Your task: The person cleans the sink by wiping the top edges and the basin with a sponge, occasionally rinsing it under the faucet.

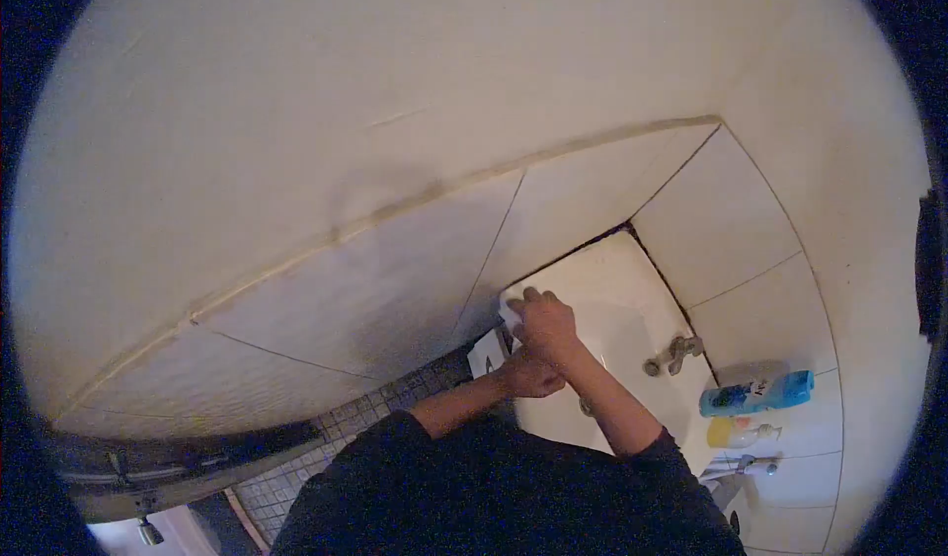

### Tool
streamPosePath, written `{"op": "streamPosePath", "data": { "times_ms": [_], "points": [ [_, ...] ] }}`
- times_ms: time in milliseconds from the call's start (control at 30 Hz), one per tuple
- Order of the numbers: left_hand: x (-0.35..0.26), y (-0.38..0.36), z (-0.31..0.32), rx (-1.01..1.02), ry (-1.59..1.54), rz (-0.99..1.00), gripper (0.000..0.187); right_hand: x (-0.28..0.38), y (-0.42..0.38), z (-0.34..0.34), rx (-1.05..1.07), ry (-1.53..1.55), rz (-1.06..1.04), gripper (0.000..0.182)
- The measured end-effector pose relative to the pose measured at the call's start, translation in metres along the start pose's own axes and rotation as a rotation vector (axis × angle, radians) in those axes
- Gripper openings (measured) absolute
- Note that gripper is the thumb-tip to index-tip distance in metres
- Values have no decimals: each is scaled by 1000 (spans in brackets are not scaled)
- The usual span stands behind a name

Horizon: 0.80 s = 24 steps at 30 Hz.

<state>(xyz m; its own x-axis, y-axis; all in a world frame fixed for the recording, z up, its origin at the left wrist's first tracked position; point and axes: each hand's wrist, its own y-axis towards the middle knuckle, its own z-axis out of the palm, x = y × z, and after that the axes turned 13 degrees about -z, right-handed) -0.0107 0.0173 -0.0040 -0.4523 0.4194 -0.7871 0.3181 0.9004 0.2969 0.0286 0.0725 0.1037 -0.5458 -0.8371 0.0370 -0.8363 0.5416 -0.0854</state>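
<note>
A white sink [627, 289] fits into the corner against the tiled walls. Over its left corner my right hand [546, 322] is bent, with the fingers curled down at the white rim; what they close on is hidden. My left hand [533, 374] is closed, with curled fingers, right beside my right wrist and over the near left side of the sink. My right forearm crosses the basin. A metal tap [674, 356] sits at the right side of the sink, apart from both hands.
Right of the tap lie a blue bottle [757, 393] and a yellow pump bottle [736, 432], with a white-handled item [758, 468] near them. Pale tiles [395, 289] line the wall. Small grey floor tiles [296, 472] and a dark-edged fixture [148, 467] show at lower left.
</note>
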Motion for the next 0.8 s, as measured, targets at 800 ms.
{"op": "streamPosePath", "data": {
  "times_ms": [800],
  "points": [
    [0, 3, -8, -105, 72, 113, 31, -71, -17, 15, -275, 115, 212, 42]
  ]
}}
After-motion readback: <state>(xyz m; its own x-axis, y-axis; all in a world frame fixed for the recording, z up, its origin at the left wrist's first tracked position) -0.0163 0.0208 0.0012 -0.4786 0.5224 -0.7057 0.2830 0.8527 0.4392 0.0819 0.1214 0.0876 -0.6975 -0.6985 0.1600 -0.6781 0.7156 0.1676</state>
